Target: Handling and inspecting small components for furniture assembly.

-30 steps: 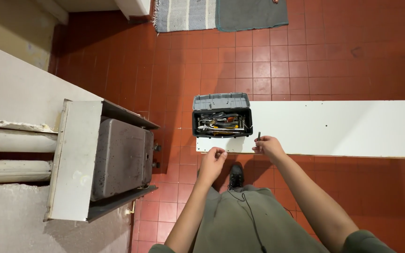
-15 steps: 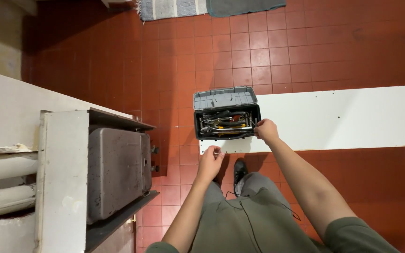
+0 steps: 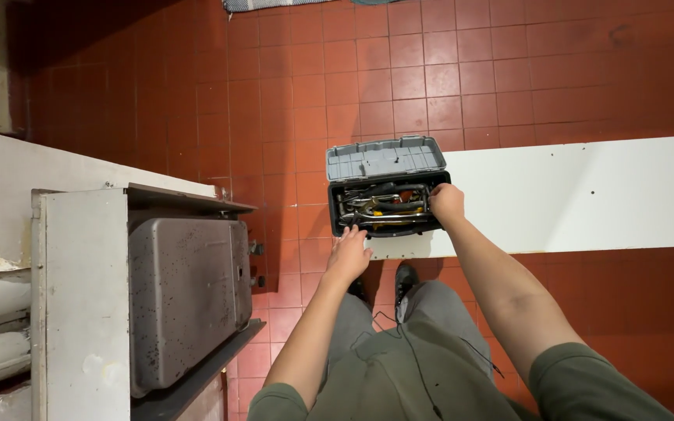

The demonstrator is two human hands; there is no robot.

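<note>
Legs: grey-green trousers and dark shoes (image 3: 406, 274) at the bottom of the view, standing on the red tile floor (image 3: 431, 86), just in front of the board.
Left hand (image 3: 348, 253): at the near-left corner of the toolbox, fingers loosely spread, tips touching or almost touching the box front. It pinches nothing that I can see. Prob. placed there so the box stays steady while the other hand is busy.
Right hand (image 3: 446, 203): at the right end of the toolbox, over the rim, fingers curled down into the tray. The grip is bent inward, but I cannot tell if it holds something; the fingertips are hidden.
Toolbox (image 3: 388, 204): black body, grey lid, lying on the left end of the white board. Lid is thrown back to the far side, so the tray opens upward and the tools are easy to reach from the near side.
Toolbox axis: long side goes left-right, approx. along the board; slightly turned, left end a bit nearer. The hinge is on the far side, the opening faces the person.
Tools (image 3: 380, 206): metal and yellow pieces, mostly lying along the same left-right line as the box. Which kinds, too small to say.
White board (image 3: 587, 195): long flat panel on the floor, runs off to the right, w/ small holes.
Cabinet (image 3: 79, 304): white, at left, w/ a grey metal sink (image 3: 185, 300) set in it, well apart from the hands.
Far edge: part of a rug (image 3: 274, 5) at the top.
</note>
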